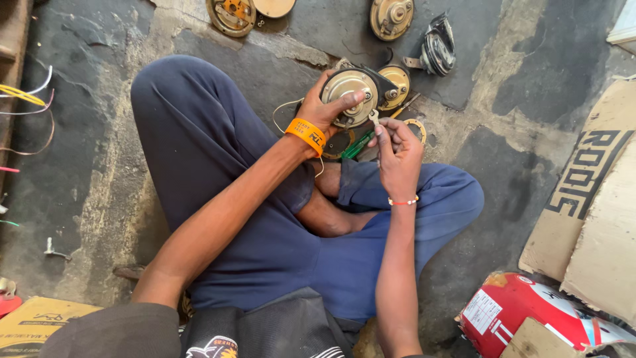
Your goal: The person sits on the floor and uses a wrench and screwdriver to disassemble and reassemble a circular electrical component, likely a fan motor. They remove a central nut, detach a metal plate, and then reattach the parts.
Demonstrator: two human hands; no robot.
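Both hands are at work over our crossed legs. Our left hand (324,109) is clamped around a round metal horn unit (350,93), thumb laid across its domed, dull-gold face, holding it up just above the floor. Our right hand (397,156) is closed in a pinch on a small silvery part (374,118), which touches the lower right edge of the unit; we cannot tell whether it is a screw, a nut or a small key.

Progress, as a judgement: the unit looks whole from this side, and the work at its rim is under way, not finished. A second disc-shaped unit (396,85) lies just behind the held one, and a green-handled screwdriver (361,142) lies on the floor below it, in no hand. More round parts sit farther off: an opened disc (230,14), a closed one (391,17), and a black coiled horn shell (438,48). We read these as other pieces opened or waiting.

Surface: bare concrete floor (517,79), dark-stained, cracked and patched. No worktop in view. Coloured wires (26,96) trail in at the left edge. Flattened cardboard (596,212) lies at the right, with a red and white packet (517,308) beside it.
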